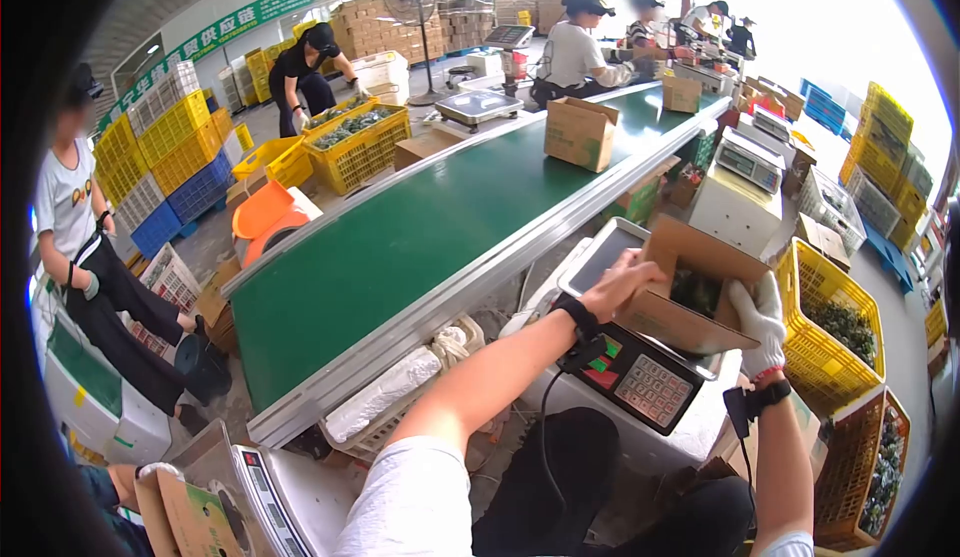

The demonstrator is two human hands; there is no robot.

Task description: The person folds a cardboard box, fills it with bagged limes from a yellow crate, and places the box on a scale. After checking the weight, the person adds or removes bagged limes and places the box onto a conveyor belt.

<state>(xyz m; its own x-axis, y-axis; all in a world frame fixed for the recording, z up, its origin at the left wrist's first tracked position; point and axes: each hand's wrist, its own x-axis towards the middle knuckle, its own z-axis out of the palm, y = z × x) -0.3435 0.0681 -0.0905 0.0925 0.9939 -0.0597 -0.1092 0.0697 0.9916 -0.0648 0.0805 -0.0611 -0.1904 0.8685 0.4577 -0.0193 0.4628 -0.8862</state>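
An open cardboard box with dark green contents stands tilted over the metal pan of a scale. My left hand, bare, has its fingers on the box's left wall. My right hand, in a white glove, grips the right side of the box. Below the box is the scale's black keypad panel. Dark bands circle both my wrists.
Beyond the scale a green conveyor belt carries a cardboard box and another farther off. Yellow crates of green produce stand at my right. Another scale is ahead. Several people work around the belt; one person's gloved hand shows at lower left.
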